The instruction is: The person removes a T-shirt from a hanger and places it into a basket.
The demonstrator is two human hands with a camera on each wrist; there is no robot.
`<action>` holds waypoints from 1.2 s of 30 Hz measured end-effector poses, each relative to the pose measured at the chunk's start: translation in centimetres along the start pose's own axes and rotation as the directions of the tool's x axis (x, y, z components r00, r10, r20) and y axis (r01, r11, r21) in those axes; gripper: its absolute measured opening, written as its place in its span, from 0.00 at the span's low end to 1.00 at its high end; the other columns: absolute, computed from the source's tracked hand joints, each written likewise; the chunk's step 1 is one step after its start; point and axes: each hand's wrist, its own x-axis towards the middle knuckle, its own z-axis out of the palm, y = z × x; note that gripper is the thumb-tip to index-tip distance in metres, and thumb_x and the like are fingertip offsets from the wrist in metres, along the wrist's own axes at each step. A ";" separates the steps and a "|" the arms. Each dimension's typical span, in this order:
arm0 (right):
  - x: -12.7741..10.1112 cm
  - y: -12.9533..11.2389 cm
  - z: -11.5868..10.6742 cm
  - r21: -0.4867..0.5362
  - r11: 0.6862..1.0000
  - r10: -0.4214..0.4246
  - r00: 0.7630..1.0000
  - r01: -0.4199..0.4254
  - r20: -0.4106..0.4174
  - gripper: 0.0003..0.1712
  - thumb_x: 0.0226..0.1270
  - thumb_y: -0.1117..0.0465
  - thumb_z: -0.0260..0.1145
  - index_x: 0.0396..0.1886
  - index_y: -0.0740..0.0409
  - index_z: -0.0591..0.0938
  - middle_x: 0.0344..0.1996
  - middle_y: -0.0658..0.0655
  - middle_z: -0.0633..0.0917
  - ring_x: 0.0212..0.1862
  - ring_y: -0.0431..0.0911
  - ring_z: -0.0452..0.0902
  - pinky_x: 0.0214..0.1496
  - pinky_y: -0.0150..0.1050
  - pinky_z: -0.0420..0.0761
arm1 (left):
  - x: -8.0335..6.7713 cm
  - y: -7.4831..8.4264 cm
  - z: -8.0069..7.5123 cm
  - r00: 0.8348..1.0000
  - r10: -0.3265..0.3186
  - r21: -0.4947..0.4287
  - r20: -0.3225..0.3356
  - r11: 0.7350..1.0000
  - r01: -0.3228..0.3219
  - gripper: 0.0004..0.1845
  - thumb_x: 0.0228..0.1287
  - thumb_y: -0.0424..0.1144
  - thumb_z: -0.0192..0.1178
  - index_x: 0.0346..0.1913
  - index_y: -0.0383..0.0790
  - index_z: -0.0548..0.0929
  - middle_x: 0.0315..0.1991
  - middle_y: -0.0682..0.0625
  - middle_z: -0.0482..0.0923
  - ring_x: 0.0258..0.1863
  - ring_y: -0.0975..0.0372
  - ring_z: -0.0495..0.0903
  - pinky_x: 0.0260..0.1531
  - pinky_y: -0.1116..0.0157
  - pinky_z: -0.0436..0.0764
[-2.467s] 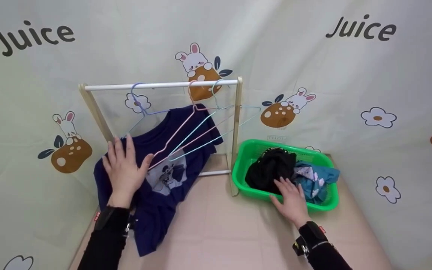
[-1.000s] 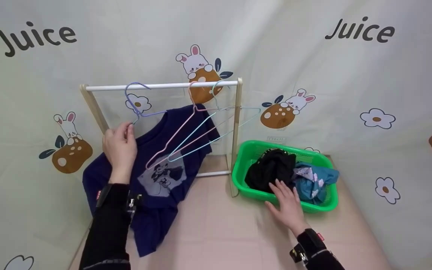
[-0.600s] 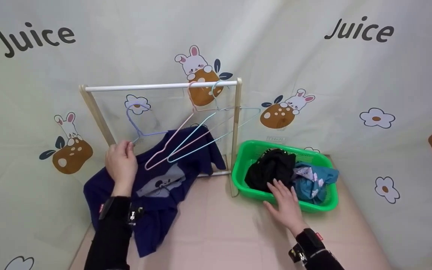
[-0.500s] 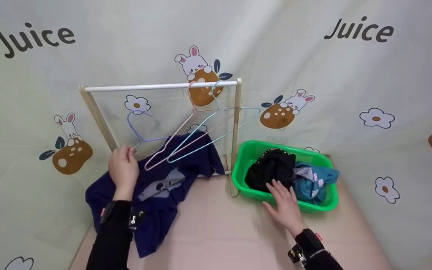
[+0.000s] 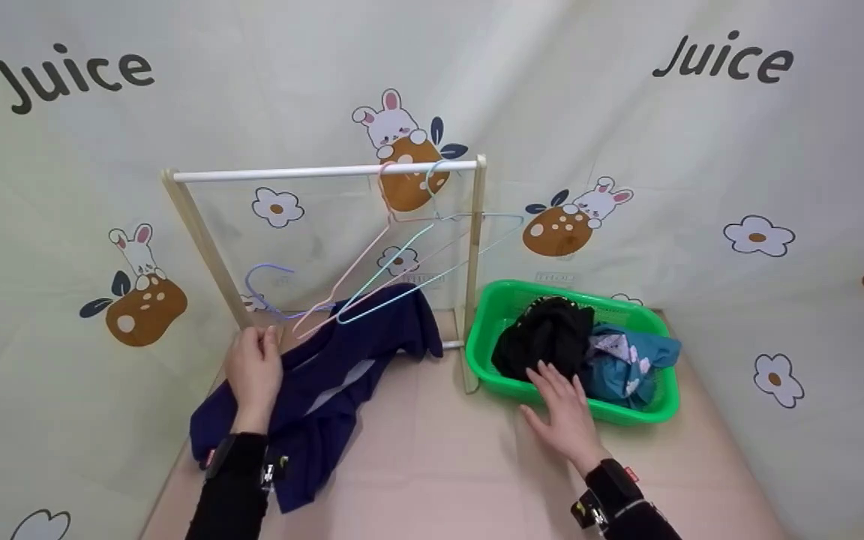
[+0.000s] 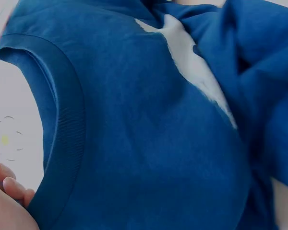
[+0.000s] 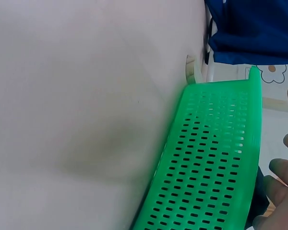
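My left hand [image 5: 254,369] pinches one shoulder of a blue-purple clothes hanger [image 5: 271,267], whose hook is off the rail. A navy T-shirt [image 5: 394,322] hangs from this hanger, its lower part bunched on the table and its grey print folded nearly out of sight. In the left wrist view, curled fingers [image 6: 12,187] show beside the shirt's collar [image 6: 69,115]. My right hand [image 5: 567,420] has its fingers spread over the near rim of a green basket [image 5: 503,386], close to a black garment [image 5: 544,337]. The right wrist view shows these fingers beside the basket's perforated side.
A small rack with a white rail [image 5: 312,172] and wooden posts stands at the back left. A pink hanger [image 5: 361,259] and a mint hanger [image 5: 383,274] hang toward its right end. A teal garment [image 5: 631,367] lies in the basket. Printed curtains surround the table [image 5: 462,457].
My left hand went from lying open on the shirt to pinching the hanger. It lifted the hook off the rail and lowered hanger and shirt. The right hand shifted slightly left and down.
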 end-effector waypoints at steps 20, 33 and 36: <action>0.7 -1.8 1.3 0.036 0.996 -0.085 0.996 0.086 -0.015 0.36 0.60 0.54 0.72 0.67 0.61 0.74 0.67 0.65 0.72 0.68 0.61 0.65 0.66 0.68 0.58 | -5.5 -4.0 2.6 0.956 0.287 -0.141 -0.058 0.946 -0.292 0.07 0.62 0.24 0.59 0.28 0.31 0.73 0.22 0.44 0.66 0.24 0.50 0.67 0.32 0.54 0.63; 1.6 -4.2 1.4 0.136 0.981 -0.142 0.990 0.140 0.001 0.39 0.59 0.54 0.74 0.69 0.60 0.72 0.69 0.63 0.70 0.71 0.59 0.62 0.68 0.61 0.61 | -7.8 -0.7 4.4 0.857 0.506 -0.096 0.091 0.861 -0.499 0.26 0.78 0.56 0.43 0.30 0.38 0.74 0.25 0.49 0.71 0.26 0.53 0.70 0.29 0.55 0.66; 1.7 -4.7 1.7 0.144 0.977 -0.157 0.987 0.154 0.011 0.40 0.59 0.54 0.75 0.69 0.60 0.72 0.69 0.63 0.70 0.71 0.59 0.62 0.66 0.62 0.64 | -8.2 0.3 4.7 0.842 0.532 -0.110 0.093 0.846 -0.522 0.25 0.78 0.56 0.43 0.30 0.39 0.74 0.25 0.50 0.70 0.25 0.54 0.69 0.28 0.56 0.65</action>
